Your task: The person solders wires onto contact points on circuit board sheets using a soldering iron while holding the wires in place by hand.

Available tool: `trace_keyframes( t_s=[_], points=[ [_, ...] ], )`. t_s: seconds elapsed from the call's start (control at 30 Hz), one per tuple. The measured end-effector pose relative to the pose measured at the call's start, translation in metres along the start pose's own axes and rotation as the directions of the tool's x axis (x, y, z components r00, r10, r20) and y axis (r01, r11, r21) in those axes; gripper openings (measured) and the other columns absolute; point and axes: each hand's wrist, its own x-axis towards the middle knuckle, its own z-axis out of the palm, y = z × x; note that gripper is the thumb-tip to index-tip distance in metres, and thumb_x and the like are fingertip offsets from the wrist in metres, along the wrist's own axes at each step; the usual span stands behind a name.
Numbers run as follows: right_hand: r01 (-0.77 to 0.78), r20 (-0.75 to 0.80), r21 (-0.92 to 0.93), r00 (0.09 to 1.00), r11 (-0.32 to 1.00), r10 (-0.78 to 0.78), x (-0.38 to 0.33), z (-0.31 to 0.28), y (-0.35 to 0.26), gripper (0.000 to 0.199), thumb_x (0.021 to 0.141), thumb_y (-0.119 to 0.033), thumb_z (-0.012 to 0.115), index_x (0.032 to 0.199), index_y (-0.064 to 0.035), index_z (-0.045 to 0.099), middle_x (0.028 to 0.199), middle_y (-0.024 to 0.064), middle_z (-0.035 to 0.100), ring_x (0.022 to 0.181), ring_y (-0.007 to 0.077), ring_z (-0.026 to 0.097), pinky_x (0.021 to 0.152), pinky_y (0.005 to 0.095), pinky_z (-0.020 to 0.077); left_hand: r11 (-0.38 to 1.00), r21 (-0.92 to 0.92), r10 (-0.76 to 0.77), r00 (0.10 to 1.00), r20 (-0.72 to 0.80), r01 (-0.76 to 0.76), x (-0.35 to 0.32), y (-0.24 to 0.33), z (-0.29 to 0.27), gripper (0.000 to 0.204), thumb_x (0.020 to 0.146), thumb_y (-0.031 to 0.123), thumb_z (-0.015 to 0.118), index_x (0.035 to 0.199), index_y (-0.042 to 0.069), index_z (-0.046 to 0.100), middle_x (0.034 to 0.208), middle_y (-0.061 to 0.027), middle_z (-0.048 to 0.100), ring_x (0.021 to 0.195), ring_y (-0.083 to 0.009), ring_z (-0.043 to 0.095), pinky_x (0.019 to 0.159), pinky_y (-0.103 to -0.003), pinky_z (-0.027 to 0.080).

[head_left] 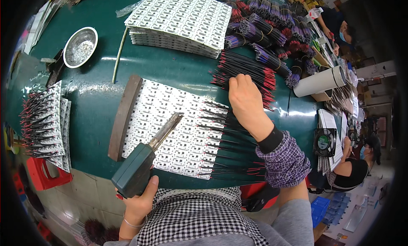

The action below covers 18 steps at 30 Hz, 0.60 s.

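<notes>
My left hand [142, 201] is wrapped round the handle of a dark green soldering gun [135, 169]. Its metal tip reaches over a white sheet of small circuit boards [170, 123] on the table. Black wires [238, 139] with red ends run out from the sheet's right edge. A dark bar [124, 118] lies along its left edge. My right hand [246, 99], closed with curled fingers, is at the near left side of a loose pile of black, red-ended wires [244, 67]. Its fingertips are hidden, so what they hold does not show.
Stacked board sheets [178, 18] stand at the back; a metal bowl [80, 47] is left of them. Wired boards [46, 123] lie far left. Bundled purple wires [272, 31], a white cylinder [319, 81] and a small fan [325, 142] are right. Other people sit beyond.
</notes>
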Motion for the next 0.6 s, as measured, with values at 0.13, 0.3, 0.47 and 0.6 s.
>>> trace_keyframes(
  t_s=[0.13,0.3,0.47,0.6],
  points=[
    [0.062,-0.023,-0.055,0.998,0.997,-0.064,0.010,0.012,0.011,0.012,0.074,-0.004,0.063,0.083,-0.0034,0.056,0.082,0.0097,0.052,0.084,0.0234,0.055,0.071,0.0325,0.0504,1.000,-0.027,0.007,1.000,-0.024,-0.008,-0.003,0.003,0.000,0.042,0.082,-0.004,0.074,0.122,-0.006,0.062,0.112,-0.0139,0.069,0.100,-0.0179,0.066,0.087,-0.030,0.053],
    [0.035,-0.046,0.191,0.999,0.981,-0.027,0.010,0.012,0.026,0.024,0.076,0.007,0.057,0.098,0.0041,0.052,0.093,0.0172,0.051,0.090,0.0328,0.054,0.076,0.0382,0.0508,1.000,-0.029,0.009,0.999,-0.031,-0.010,-0.004,0.007,-0.003,0.043,0.082,-0.005,0.074,0.122,-0.007,0.062,0.113,-0.0142,0.069,0.101,-0.0173,0.066,0.086,-0.030,0.054],
    [0.022,-0.184,0.467,0.980,0.884,0.073,0.010,-0.005,0.042,0.024,0.087,0.008,0.049,0.111,0.0040,0.045,0.093,0.0177,0.052,0.089,0.0299,0.056,0.074,0.0375,0.0485,0.999,-0.031,0.028,0.999,-0.031,-0.029,-0.005,0.006,-0.006,0.043,0.082,-0.006,0.073,0.123,-0.007,0.062,0.113,-0.0148,0.069,0.101,-0.0176,0.066,0.087,-0.030,0.054],
    [-0.098,-0.120,0.942,0.794,0.320,0.596,0.005,-0.057,0.040,0.014,0.103,-0.004,0.043,0.117,0.0006,0.045,0.085,0.0060,0.052,0.076,0.0118,0.050,0.073,0.0259,0.0437,0.998,-0.028,0.050,0.997,-0.055,-0.052,-0.008,0.006,-0.008,0.043,0.082,-0.006,0.073,0.123,-0.007,0.062,0.113,-0.0156,0.069,0.102,-0.0190,0.066,0.088,-0.030,0.053]
  ],
)
